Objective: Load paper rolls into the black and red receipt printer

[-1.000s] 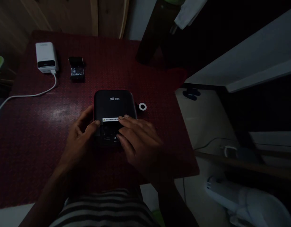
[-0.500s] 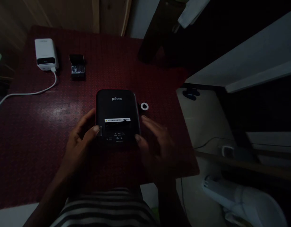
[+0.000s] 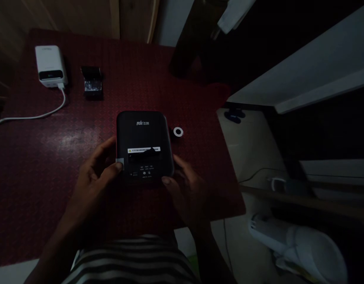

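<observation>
We hold the boxy black plastic device with rounded corners and a white logo (image 3: 144, 136) on the red patterned tabletop (image 3: 196, 106), the fingers of our left hand (image 3: 94, 169) and right hand (image 3: 187, 187) grasping its opposite sides. We judge the step in hand to be steadying the device. The next move likely calls for even pressure from both hands, keeping clear of the small round object with a white ring and dark centre (image 3: 178, 131), just beside its right edge.

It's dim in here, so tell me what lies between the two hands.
In the head view, the black device lies between the left hand and the right hand.
</observation>
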Available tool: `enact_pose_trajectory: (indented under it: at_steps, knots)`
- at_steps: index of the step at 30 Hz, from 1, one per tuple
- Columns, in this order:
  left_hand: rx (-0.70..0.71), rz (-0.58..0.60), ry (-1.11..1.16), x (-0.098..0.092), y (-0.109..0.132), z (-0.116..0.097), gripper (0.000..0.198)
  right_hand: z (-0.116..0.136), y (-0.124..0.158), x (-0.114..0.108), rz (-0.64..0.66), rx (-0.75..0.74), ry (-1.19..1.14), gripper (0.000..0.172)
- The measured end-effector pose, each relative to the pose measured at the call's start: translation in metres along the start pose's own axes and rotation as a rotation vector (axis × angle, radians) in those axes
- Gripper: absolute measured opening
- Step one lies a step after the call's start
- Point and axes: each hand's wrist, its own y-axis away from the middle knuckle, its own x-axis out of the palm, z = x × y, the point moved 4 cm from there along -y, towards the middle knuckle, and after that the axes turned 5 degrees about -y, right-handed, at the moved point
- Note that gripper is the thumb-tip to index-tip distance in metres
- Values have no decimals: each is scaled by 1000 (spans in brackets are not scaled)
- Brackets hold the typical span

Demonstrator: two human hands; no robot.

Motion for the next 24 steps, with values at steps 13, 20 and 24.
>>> enact_pose_trajectory:
  at_steps: [13,20,24]
  knots:
    - [-97,-19,87,5,4,-5,58,-13,3,2,-15,20,-40,58]
    - [-71,-48,90,7,2,-4,62,-16,5,8,-31,120,-173,66]
    - [-34,-35,126,6,0,9,60,-7,-1,0,4,55,-104,65]
